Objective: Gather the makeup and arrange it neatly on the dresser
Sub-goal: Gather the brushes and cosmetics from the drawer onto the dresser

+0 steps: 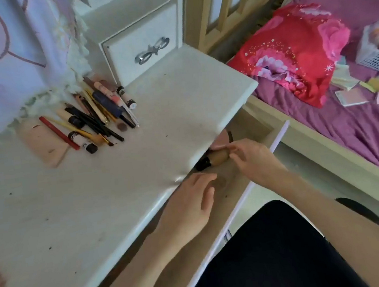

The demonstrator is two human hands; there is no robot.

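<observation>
From my feed, the white table (77, 197) filled the left and middle of the view, and beside it on the right stood a bed (358, 130) with a purple sheet and a red flowered pillow (291, 51). A white mesh basket (378, 53) sat on the bed near its far right edge, with pale boxes scattered just beside it. At the back of the table stood a small white drawer unit (140, 45) with a silver bow handle. Below the table's front edge a drawer (232, 185) stood pulled out, and both arms reached into it.

The gathered makeup (96, 113), a loose pile of pencils, brushes and small tubes, lay on the table near its back left, partly over a peach-coloured tube (43, 144).

The left hand (190, 206) rested over the drawer with fingers straight and relaxed, holding nothing. The right hand (253, 160) pinched a tan, rounded makeup piece with a black end (215, 158) at the mouth of the drawer, just under the table's edge. A pink item (221, 140) lay behind it in the drawer; I could not tell what it was.
</observation>
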